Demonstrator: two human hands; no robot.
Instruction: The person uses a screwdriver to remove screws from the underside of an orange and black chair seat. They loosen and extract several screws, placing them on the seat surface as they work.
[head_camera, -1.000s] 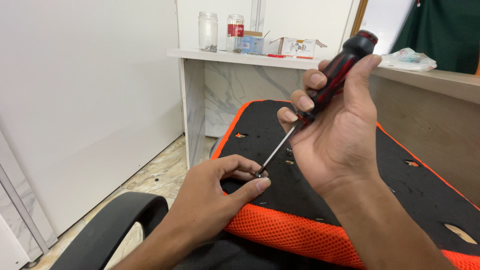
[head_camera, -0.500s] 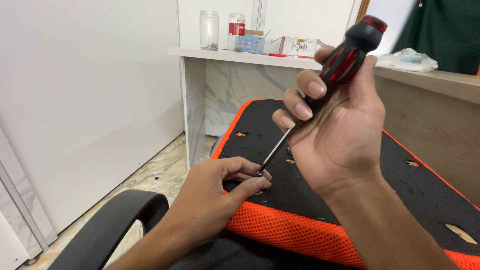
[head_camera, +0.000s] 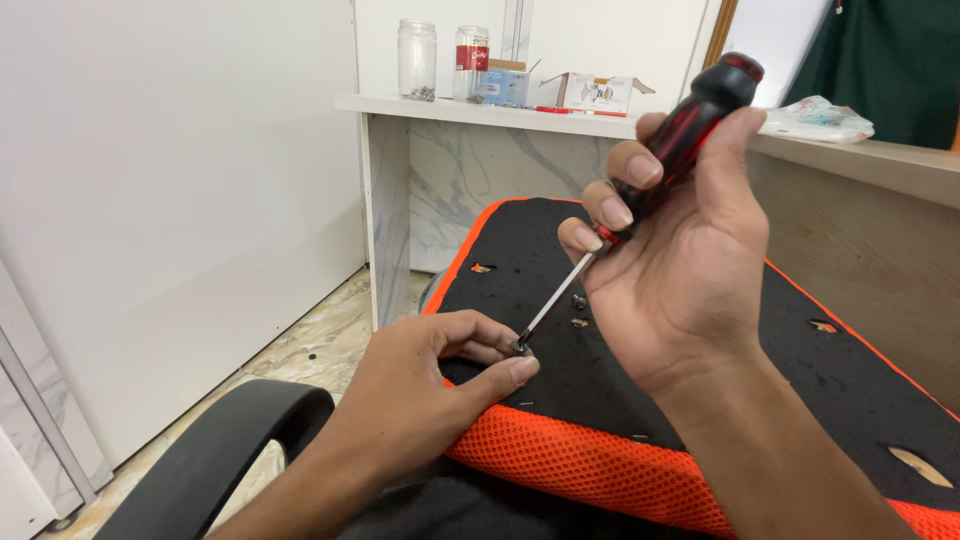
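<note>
My right hand (head_camera: 680, 270) grips a screwdriver (head_camera: 690, 120) with a red and black handle, its thin metal shaft slanting down to the left. The tip meets a small screw (head_camera: 520, 347) on the black underside of an overturned chair seat (head_camera: 560, 400) with orange mesh edging. My left hand (head_camera: 420, 390) rests on the seat's near left edge, thumb and forefinger pinched around the screw at the tip. Another small screw (head_camera: 578, 300) sits loose on the black fabric just beyond.
A black curved armrest (head_camera: 220, 450) lies at the lower left. A white desk shelf (head_camera: 480, 110) behind holds two glass jars (head_camera: 416, 60), small boxes (head_camera: 595, 93) and a plastic bag (head_camera: 818, 118). A white panel stands at the left, a wooden panel (head_camera: 860, 250) at the right.
My right hand has rolled the screwdriver handle between its fingers, rising and then dropping slightly. The tip stays on the screw and my left hand has hardly moved.
</note>
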